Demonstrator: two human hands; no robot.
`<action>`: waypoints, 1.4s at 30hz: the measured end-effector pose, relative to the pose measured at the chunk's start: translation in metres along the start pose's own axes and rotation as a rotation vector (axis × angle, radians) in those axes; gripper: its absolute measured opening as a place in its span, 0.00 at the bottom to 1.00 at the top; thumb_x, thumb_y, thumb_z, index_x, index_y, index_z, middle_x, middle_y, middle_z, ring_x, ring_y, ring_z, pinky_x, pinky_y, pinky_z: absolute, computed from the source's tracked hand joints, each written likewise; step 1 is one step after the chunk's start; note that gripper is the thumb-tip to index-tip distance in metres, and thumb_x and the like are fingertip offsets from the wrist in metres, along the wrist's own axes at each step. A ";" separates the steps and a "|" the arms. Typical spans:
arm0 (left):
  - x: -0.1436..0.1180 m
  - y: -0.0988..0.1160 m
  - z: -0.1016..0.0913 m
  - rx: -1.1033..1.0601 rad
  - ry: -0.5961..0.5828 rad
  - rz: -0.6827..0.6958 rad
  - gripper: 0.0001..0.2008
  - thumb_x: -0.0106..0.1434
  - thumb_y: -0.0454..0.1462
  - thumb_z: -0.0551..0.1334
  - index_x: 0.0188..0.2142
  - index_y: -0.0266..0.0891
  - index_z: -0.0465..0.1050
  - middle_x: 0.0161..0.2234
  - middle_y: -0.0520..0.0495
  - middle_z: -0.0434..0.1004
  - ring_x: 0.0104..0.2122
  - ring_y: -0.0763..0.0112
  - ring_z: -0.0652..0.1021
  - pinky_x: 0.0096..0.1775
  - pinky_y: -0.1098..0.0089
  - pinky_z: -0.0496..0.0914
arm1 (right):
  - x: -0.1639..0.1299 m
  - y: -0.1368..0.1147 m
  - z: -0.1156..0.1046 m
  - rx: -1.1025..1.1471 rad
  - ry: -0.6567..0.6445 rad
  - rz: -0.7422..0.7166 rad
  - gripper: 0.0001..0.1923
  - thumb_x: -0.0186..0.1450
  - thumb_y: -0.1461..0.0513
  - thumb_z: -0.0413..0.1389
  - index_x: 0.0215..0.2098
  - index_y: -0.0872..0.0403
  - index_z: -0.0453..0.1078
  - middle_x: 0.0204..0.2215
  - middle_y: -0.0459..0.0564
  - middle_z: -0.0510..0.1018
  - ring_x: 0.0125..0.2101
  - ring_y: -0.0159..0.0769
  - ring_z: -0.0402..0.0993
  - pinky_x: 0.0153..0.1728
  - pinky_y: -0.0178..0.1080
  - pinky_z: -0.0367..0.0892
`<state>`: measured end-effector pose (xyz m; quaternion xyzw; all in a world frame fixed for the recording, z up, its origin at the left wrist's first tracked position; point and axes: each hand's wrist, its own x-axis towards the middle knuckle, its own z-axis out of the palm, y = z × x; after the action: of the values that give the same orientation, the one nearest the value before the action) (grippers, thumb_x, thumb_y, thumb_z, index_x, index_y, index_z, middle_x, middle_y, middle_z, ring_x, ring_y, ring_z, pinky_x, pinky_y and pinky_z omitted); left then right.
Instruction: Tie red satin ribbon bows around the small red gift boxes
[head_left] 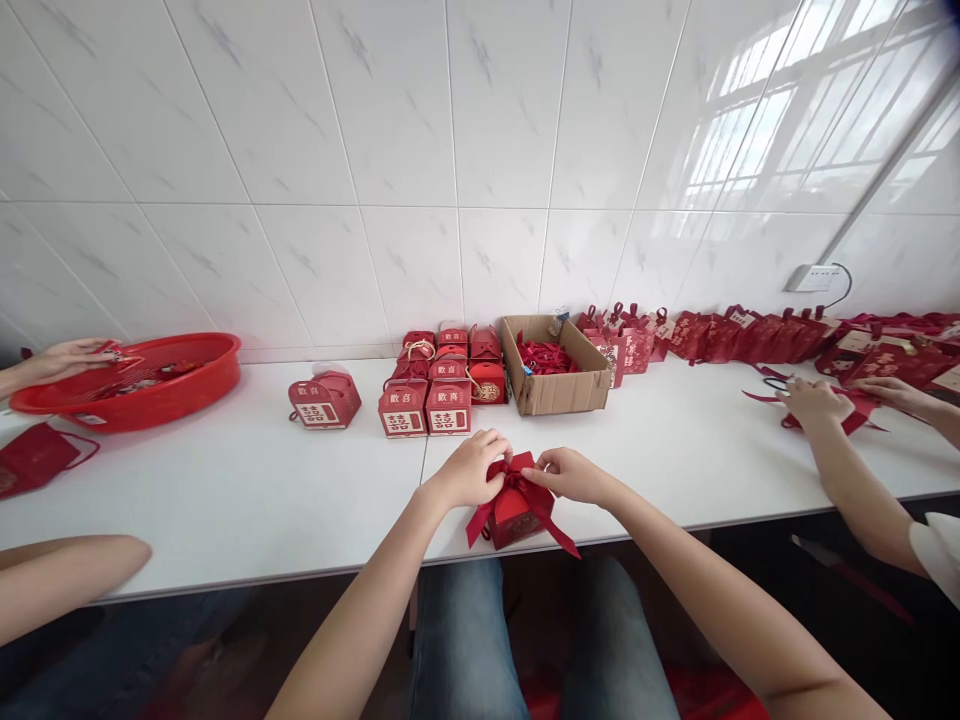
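At the near edge of the white worktop (225, 500), just right of the middle, a small red gift box (519, 515) sits between the person's two hands. The left hand (469, 468) is curled over the box's left top corner and the right hand (571, 473) meets it from the right, both pinching the loops of a red ribbon (525, 490) whose tails hang down the box's front and off the worktop's edge. It looks as though a bow is being tied; drawing it snug would call for an even outward pull on both loops while the box stays put, though the knot itself is too small to read. Farther back, finished red boxes (439, 385) stand in a tight block, one more box (324, 400) lying apart to their left, and a cardboard carton (556, 368) of red ribbon stands to their right. At the far left another person's hand (64, 358) rests at a red basin (131, 380); at the right a co-worker's hands (817, 402) work on red ribbon, beneath a row of red bags (750, 335) along the tiled wall.
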<state>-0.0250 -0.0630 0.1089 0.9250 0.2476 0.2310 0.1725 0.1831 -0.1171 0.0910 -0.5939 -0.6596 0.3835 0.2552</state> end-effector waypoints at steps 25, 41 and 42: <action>0.001 -0.009 0.006 -0.099 -0.122 -0.047 0.03 0.53 0.34 0.59 0.30 0.41 0.68 0.38 0.47 0.68 0.40 0.62 0.71 0.42 0.66 0.68 | 0.002 -0.006 0.007 0.361 -0.034 -0.087 0.23 0.55 0.45 0.60 0.33 0.56 0.67 0.18 0.40 0.64 0.19 0.24 0.55 0.20 0.31 0.50; -0.004 -0.010 0.006 -0.106 -0.122 -0.099 0.02 0.53 0.34 0.60 0.28 0.41 0.66 0.46 0.44 0.68 0.50 0.58 0.68 0.50 0.60 0.65 | -0.003 -0.008 0.000 0.227 -0.224 -0.058 0.23 0.59 0.46 0.54 0.21 0.55 0.59 0.14 0.38 0.57 0.16 0.22 0.46 0.18 0.32 0.43; -0.005 -0.010 0.006 -0.108 -0.120 -0.103 0.03 0.53 0.34 0.60 0.28 0.41 0.66 0.48 0.44 0.67 0.52 0.57 0.66 0.51 0.59 0.64 | -0.003 -0.009 -0.001 0.216 -0.240 -0.047 0.24 0.60 0.45 0.52 0.20 0.55 0.58 0.14 0.38 0.56 0.16 0.22 0.46 0.18 0.32 0.44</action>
<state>-0.0296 -0.0582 0.0981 0.9126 0.2712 0.1791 0.2481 0.1793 -0.1197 0.0989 -0.4973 -0.6538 0.5146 0.2457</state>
